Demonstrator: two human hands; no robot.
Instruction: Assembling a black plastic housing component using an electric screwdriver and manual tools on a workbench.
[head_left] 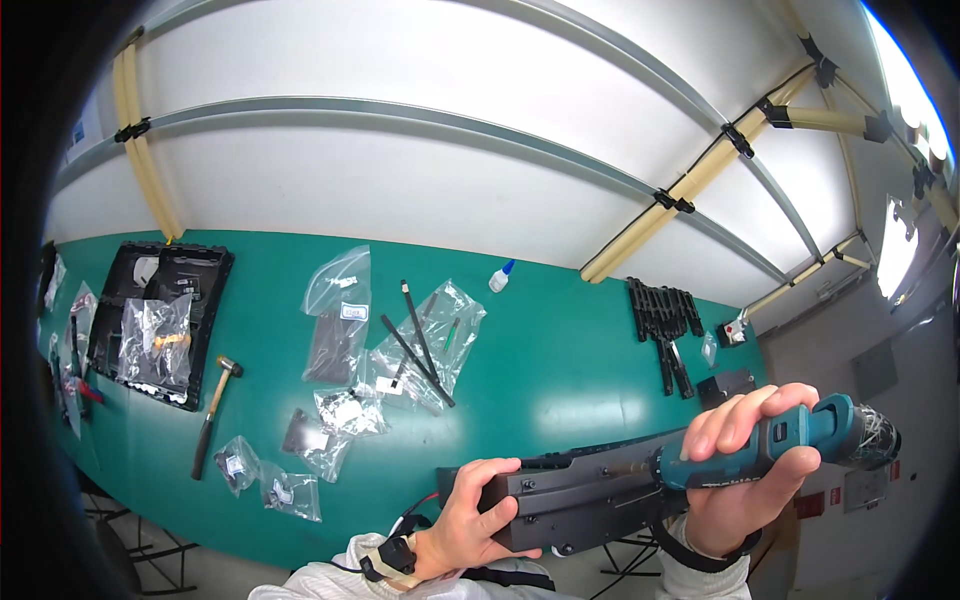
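A long black metal housing [590, 510] with small screws along its face lies slanted at the table's near edge. My left hand [462, 530] is closed around its left end, fingers over the top and thumb on the face. In my right hand [735, 510] is a teal electric screwdriver [738, 466], gripped with the fingers above and the thumb below. Its bit points left along the housing's face; whether the tip sits in a screw is too small to tell. A small black block [727, 386] lies behind the screwdriver.
On the green table [540, 370] are clear bags of parts [340, 340], black rods [418, 345], a hammer [210, 420], an open black case [205, 310], a blue-capped bottle [500, 277] and a cluster of black parts [664, 310]. A white panel wall [400, 170] stands behind.
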